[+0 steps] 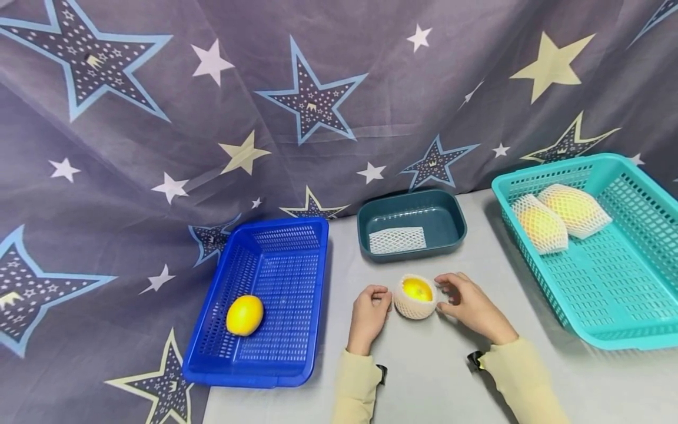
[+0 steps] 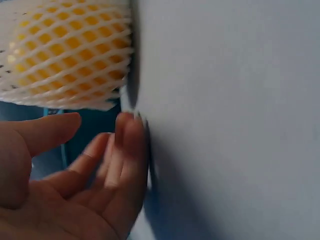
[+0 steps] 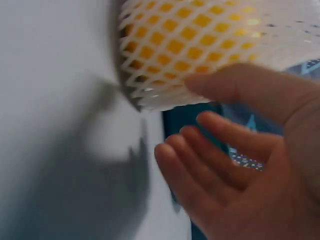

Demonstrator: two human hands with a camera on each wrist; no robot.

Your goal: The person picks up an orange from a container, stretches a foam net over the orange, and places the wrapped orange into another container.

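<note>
A yellow fruit (image 1: 416,289) stands on the table inside a white foam net sleeve (image 1: 415,308), its top showing through the sleeve's open end. My left hand (image 1: 369,316) is at the left of the sleeve, fingers loosely bent. In the left wrist view a gap shows between the thumb (image 2: 60,131) and the netting. On the other side is my right hand (image 1: 473,306), its thumb tip (image 3: 205,85) right at the sleeve's edge and the other fingers spread apart from it. Neither hand grips the fruit.
A blue basket (image 1: 318,306) at left holds one bare yellow fruit (image 1: 245,315). Behind the hands, a dark teal bin (image 1: 445,218) contains a flat foam net (image 1: 397,239). The turquoise basket (image 1: 609,318) at right has two netted fruits (image 1: 574,211). A star-patterned curtain (image 1: 328,70) hangs behind.
</note>
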